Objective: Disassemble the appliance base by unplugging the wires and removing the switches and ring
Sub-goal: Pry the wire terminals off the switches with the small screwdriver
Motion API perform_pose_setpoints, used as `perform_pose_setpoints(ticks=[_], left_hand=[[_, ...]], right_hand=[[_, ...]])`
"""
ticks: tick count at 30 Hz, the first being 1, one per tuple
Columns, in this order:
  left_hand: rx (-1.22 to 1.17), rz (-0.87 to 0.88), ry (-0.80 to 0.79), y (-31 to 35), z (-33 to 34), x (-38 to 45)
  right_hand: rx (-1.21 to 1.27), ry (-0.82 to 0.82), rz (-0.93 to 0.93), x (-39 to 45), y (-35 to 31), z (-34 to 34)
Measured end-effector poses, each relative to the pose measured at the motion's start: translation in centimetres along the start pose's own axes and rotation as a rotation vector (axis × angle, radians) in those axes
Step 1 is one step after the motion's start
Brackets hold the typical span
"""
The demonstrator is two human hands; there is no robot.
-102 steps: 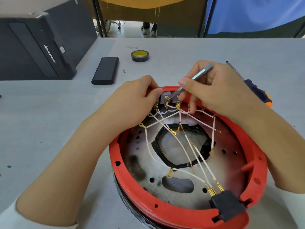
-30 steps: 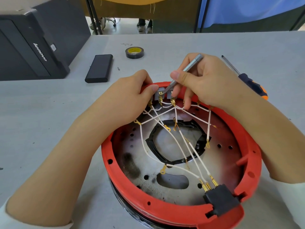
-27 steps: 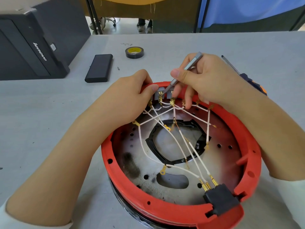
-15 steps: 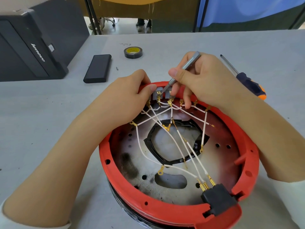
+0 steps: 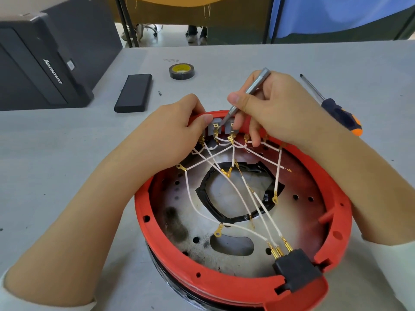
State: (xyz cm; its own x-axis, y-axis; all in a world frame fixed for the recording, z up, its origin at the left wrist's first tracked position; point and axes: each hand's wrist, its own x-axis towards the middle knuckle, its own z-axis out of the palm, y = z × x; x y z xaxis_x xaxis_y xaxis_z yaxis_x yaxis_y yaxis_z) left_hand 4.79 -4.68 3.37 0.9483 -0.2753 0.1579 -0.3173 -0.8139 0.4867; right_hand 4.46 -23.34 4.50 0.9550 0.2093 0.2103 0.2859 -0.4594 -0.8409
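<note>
Right hand (image 5: 283, 108) pinches a slim grey metal tool (image 5: 247, 95), tip on the grey switches (image 5: 221, 129) just under its thumb. Left hand (image 5: 175, 131) grips the round red plastic base (image 5: 235, 283) at its far rim, thumb against the switches. White wires (image 5: 233, 189) with brass lugs cross the scorched metal plate below both hands; bare grey table (image 5: 67, 164) left of the left hand

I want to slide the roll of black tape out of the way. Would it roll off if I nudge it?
Probably not. The tape roll lies flat on its side on the table, so a nudge should slide it, not roll it. It looks small and hollow, so likely light. Tipped onto its edge, though, it could well roll.
</note>
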Motion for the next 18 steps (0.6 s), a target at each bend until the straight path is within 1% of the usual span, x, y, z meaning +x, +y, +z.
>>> perform_pose_setpoints(ticks=[4, 6, 9, 12, 15, 18], left_hand=[[-0.053, -0.004, -0.017, -0.2, -0.1, 0.0], [-0.09, -0.016, -0.027, -0.3, -0.1, 0.0], [-0.202, -0.027, -0.064, -0.2, -0.2, 0.1], [-0.234, -0.028, -0.083, -0.1, -0.3, 0.1], [-0.245, -0.003, -0.09, -0.2, -0.6, 0.0], [-0.257, -0.001, -0.089, -0.2, -0.6, 0.0]], right_hand=[[-0.038, 0.059, -0.264, -1.4, -0.7, 0.5], [-0.068, 0.07, -0.347, -1.8, -1.1, 0.6], [-0.189, 0.027, -0.308, -1.7, -1.3, 0.8], [-0.327, -0.047, -0.238, -1.5, -1.3, 1.0], [-0.5, -0.093, -0.248, -1.5, -1.5, 1.4], [-0.637, -0.081, -0.291, -1.5, -1.8, 1.6]])
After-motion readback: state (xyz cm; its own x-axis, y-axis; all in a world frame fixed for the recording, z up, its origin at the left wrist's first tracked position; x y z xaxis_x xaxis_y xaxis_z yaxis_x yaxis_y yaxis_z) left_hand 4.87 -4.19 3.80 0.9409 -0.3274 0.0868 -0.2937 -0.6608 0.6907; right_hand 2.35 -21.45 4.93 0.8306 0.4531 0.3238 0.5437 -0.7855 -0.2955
